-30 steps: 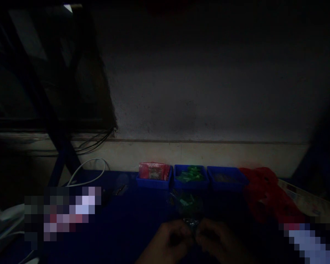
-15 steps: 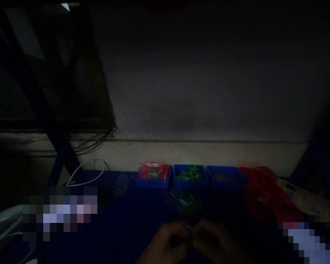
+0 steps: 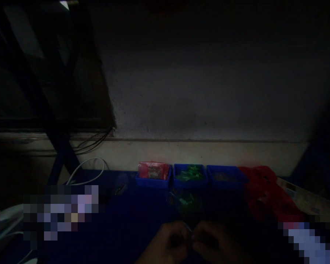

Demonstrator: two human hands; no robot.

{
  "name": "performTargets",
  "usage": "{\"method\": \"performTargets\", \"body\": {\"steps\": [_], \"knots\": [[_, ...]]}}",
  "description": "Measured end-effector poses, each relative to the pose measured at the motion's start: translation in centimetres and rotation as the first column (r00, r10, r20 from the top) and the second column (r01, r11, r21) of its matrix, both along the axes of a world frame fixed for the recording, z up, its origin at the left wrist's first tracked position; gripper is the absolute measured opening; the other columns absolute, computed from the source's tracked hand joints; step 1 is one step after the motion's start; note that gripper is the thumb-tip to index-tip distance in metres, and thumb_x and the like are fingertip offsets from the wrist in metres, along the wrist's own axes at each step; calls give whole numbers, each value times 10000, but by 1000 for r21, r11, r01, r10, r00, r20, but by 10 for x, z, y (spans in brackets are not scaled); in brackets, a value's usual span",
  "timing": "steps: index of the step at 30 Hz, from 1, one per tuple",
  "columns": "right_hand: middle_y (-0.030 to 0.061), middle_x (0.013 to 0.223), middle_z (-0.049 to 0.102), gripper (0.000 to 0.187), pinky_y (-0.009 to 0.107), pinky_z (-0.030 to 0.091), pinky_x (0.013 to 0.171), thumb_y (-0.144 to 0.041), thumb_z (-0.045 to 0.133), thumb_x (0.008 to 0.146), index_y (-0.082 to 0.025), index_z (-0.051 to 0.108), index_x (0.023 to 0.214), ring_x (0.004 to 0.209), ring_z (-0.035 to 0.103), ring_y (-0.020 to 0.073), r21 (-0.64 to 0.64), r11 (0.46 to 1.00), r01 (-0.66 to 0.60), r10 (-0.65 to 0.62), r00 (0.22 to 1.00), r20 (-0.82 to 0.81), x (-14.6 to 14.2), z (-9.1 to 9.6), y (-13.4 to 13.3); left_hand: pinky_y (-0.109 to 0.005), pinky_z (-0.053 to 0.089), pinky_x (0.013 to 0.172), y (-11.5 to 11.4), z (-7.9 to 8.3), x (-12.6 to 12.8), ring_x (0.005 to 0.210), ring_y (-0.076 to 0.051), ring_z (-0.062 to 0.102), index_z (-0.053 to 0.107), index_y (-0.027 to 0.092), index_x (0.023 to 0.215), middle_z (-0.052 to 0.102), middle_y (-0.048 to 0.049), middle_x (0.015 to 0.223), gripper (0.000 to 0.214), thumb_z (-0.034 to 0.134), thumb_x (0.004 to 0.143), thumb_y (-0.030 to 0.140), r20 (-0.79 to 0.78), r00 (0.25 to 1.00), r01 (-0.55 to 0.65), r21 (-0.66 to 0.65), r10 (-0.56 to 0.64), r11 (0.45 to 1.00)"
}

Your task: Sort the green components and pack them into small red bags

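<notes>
Low in the middle of the dim head view, my left hand (image 3: pixel 170 242) and my right hand (image 3: pixel 214 240) meet with fingers curled into pinches. A thin, shiny sliver (image 3: pixel 188 227) shows between the fingertips; it is too small and dark to name, and the fingers cover most of it. Just beyond my hands lies a loose heap of small green pieces (image 3: pixel 187 200) on the blue work surface (image 3: pixel 121 227). Several small, dark, slim pieces (image 3: pixel 171 198) lie at its left.
Three blue trays stand along the wall: a left tray (image 3: pixel 154 183) with red packets (image 3: pixel 154 170), a middle tray (image 3: pixel 191 183) with green pieces, and a right tray (image 3: pixel 227 185) with indistinct small contents. A red bag (image 3: pixel 266 190) is at right, a white cable (image 3: pixel 85 181) at left.
Both hands stay in nearly the same place. The fingertips have shifted slightly around the shiny piece, and less of it shows between them now.
</notes>
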State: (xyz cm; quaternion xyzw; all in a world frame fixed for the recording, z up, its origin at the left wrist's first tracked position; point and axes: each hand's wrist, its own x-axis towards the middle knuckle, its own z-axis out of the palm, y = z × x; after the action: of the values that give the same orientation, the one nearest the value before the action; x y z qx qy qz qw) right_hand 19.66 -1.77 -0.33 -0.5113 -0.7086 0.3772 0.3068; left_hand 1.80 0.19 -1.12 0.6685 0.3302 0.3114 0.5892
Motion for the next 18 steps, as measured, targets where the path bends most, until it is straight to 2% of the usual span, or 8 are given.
{"method": "performTargets", "body": {"steps": [3,7,14,16,18], "knots": [[-23,667,616,68,216,411,605,-201,564,704,-190,629,715,669,565,149,1,1000,-9,9,1000,17,-1,0,0,-219,358,607,1,3,2,626,-119,461,618,136,687,515,28,639,63,587,698,190,42,999,23,-22,-22,999],[-20,697,648,83,216,417,624,-175,569,690,-197,641,725,694,580,156,-10,1000,-20,20,998,61,0,0,0,-223,359,613,2,5,2,643,-131,474,619,139,653,532,22,639,89,639,662,225,6,1000,-10,-58,11,998],[22,805,677,128,265,444,717,-191,540,734,-199,653,793,788,615,192,-4,1000,-27,27,999,23,1,2,-2,-210,323,585,6,-21,-3,615,-111,413,528,155,596,455,45,614,148,663,624,209,29,996,-81,-65,83,995],[22,813,680,136,262,445,719,-179,540,726,-199,655,796,791,616,190,-9,1000,-29,29,1000,1,1,3,-1,-210,318,576,5,-16,-2,599,-107,396,499,159,585,434,47,607,166,649,638,208,76,996,-40,-71,45,997],[15,792,681,134,252,446,700,-168,542,715,-196,655,782,774,618,185,-23,999,-44,44,998,-34,0,5,-1,-218,329,590,3,-4,1,598,-109,401,496,159,583,431,44,612,159,628,664,199,132,991,-3,-60,11,998]]}}
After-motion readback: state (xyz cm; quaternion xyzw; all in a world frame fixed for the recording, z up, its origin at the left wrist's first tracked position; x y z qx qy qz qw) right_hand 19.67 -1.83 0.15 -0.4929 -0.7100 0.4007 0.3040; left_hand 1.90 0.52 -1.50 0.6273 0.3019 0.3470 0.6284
